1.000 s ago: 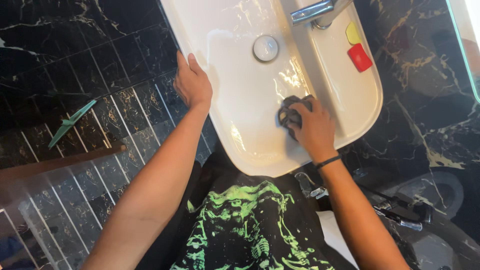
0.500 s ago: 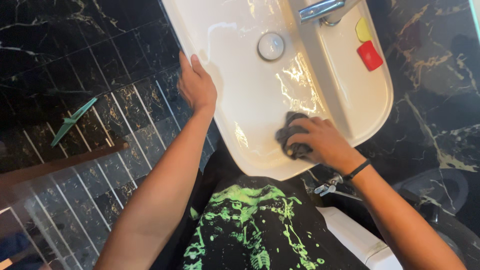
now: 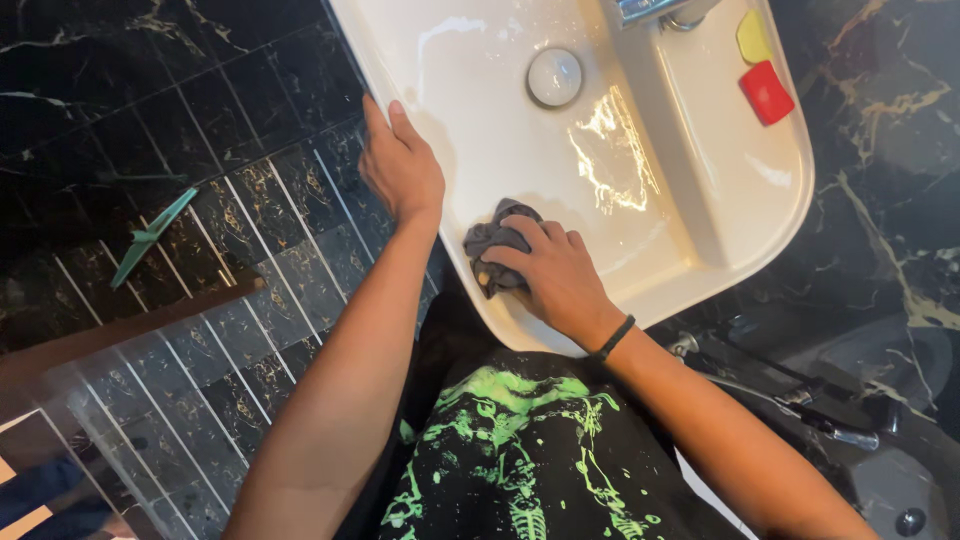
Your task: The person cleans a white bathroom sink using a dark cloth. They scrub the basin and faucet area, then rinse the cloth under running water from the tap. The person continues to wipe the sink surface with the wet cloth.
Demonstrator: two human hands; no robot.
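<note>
Right hand [image 3: 560, 280]: grip closed on a grey cloth [image 3: 494, 248], pressing it to the near inner wall of the basin.
Left hand [image 3: 400, 165]: fingers flat on the sink [image 3: 700, 270] rim, holding nothing.
Drain [image 3: 554, 77]: mid-basin.
Far ledge: tap [image 3: 655, 10], yellow [image 3: 752, 36] and red soaps [image 3: 767, 92].

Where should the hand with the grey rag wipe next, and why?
Probably along the near rim toward the left hand. The right hand presses the grey rag on the white sink near its front edge, with that rim stretch right beside it.
</note>
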